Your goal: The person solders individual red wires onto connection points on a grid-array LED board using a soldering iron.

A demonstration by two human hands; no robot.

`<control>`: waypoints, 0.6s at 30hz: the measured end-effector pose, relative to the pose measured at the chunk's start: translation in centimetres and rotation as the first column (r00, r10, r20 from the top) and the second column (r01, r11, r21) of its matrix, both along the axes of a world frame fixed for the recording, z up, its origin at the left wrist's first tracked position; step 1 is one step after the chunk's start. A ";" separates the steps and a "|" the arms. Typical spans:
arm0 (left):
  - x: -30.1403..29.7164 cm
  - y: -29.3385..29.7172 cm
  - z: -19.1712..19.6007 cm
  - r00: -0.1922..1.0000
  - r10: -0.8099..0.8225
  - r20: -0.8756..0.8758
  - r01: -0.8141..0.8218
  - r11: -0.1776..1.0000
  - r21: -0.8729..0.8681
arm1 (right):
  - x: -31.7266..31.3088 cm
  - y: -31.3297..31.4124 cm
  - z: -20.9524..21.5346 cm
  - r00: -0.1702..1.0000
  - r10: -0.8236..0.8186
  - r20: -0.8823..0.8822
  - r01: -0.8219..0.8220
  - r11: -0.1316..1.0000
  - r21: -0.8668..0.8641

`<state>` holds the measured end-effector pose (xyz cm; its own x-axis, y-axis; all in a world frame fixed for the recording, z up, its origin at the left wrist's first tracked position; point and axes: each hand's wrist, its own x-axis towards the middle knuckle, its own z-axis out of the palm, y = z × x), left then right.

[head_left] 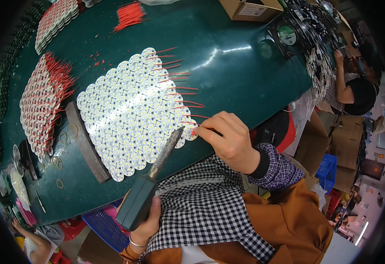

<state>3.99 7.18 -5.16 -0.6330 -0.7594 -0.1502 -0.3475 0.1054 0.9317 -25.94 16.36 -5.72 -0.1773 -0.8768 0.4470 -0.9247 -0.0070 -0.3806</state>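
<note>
A panel of round white LED boards (pixel 126 97) lies on the green table, with short red wires (pixel 186 88) sticking out along its right edge. My left hand (pixel 149 220) is closed around the dark green handle of a soldering iron (pixel 140 200). The iron's tip reaches the panel's lower right edge, close to my right fingers. There my right hand (pixel 232 141) pinches a red wire (pixel 200 116) between thumb and forefinger, at a board on the edge. Whether the tip touches the board is too small to tell.
Against the panel's left side lies a grey bar (pixel 87 141). Further left are stacked panels with red wires (pixel 38 108) and loose rubber bands (pixel 63 137). A red wire bundle (pixel 130 16), a cardboard box (pixel 250 9) and a spool (pixel 287 35) lie farther off. Co-workers sit right and lower left.
</note>
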 end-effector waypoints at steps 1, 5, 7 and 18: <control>0.1 0.0 0.0 1.000 0.013 -0.027 -0.012 1.000 0.026 | 0.0 0.0 0.1 1.000 -0.001 -0.002 0.001 1.000 -0.029; 0.0 0.1 0.3 0.999 0.021 -0.036 -0.019 0.999 0.045 | 0.5 0.1 0.3 0.999 0.022 -0.024 -0.025 0.994 -0.109; -0.7 -0.3 0.7 0.996 -0.048 -0.072 0.045 0.998 -0.044 | 0.6 0.3 0.0 0.999 0.034 -0.011 -0.034 0.996 -0.085; -1.7 -0.5 1.7 0.995 -0.069 0.071 0.076 0.992 -0.101 | 0.8 0.6 -0.4 1.000 0.028 0.007 -0.028 0.999 -0.026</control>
<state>2.28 6.73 -3.46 -0.6783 -0.7253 -0.1177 -0.3971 0.2271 0.8892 -25.09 16.92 -6.16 -0.1563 -0.8696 0.4684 -0.9212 -0.0427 -0.3867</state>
